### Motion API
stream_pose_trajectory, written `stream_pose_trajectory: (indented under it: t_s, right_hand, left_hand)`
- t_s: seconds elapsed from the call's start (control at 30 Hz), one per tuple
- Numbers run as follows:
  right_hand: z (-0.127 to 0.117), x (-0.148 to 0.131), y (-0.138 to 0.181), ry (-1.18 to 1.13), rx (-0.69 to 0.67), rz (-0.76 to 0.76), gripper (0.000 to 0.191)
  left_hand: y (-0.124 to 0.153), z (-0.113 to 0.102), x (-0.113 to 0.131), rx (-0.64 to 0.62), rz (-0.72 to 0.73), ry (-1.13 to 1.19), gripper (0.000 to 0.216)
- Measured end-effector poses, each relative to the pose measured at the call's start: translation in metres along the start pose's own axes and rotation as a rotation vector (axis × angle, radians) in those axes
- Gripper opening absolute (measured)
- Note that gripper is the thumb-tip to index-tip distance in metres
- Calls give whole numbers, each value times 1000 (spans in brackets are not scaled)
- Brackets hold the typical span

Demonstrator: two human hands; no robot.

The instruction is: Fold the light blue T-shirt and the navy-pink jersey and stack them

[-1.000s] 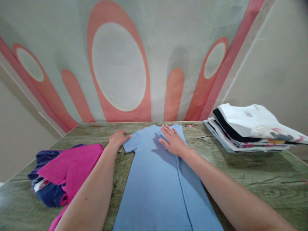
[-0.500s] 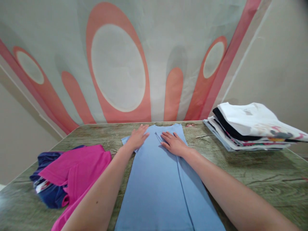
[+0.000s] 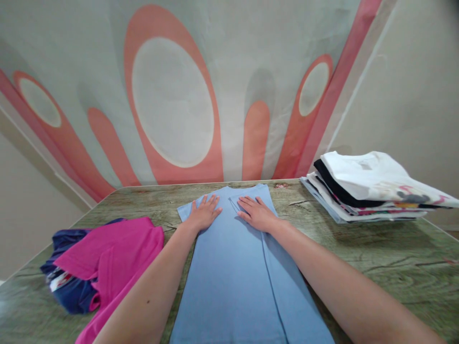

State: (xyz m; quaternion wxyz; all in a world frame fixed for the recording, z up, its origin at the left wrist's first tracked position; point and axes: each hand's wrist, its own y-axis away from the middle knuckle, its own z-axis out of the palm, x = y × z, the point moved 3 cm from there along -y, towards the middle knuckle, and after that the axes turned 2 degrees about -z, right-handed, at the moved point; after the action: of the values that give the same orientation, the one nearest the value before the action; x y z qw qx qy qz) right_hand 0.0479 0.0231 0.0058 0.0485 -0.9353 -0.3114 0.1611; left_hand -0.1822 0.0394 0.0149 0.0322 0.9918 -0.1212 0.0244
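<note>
A light blue T-shirt point(image 3: 229, 282) lies on the table with its neck end at the far edge. Its right side is folded inward, leaving a long crease line down the front. My left hand point(image 3: 205, 213) rests flat on the shirt near the left sleeve, fingers spread. On the folded part near the neckline lies my right hand point(image 3: 257, 213), palm down with its fingers stretched out. The lower end of the shirt runs out of view at the bottom.
At the left is a loose pile with a bright pink garment point(image 3: 132, 248) over a dark blue one point(image 3: 73, 294). A stack of folded clothes, topped by a white printed shirt point(image 3: 366, 174), stands at the right on the wood-patterned table point(image 3: 380, 253). A patterned wall hanging point(image 3: 233, 71) is behind.
My left hand has come down flat on the shirt's left shoulder, and the left sleeve is spread out further. My right hand stays on the folded part.
</note>
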Motion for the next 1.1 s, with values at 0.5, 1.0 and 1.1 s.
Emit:
stream_pose_trajectory:
  t_s: [0.5, 1.0, 1.1]
  right_hand:
    - [0, 2, 0, -10, -4, 6, 59]
    - [0, 3, 1, -42, 9, -5, 59]
    - [-1, 2, 1, -53, 8, -5, 59]
  left_hand:
    - [9, -37, -97, 81, -502, -53, 43]
    - [6, -40, -105, -34, -377, 278, 29]
    - [10, -47, -103, -36, -392, 427, 27]
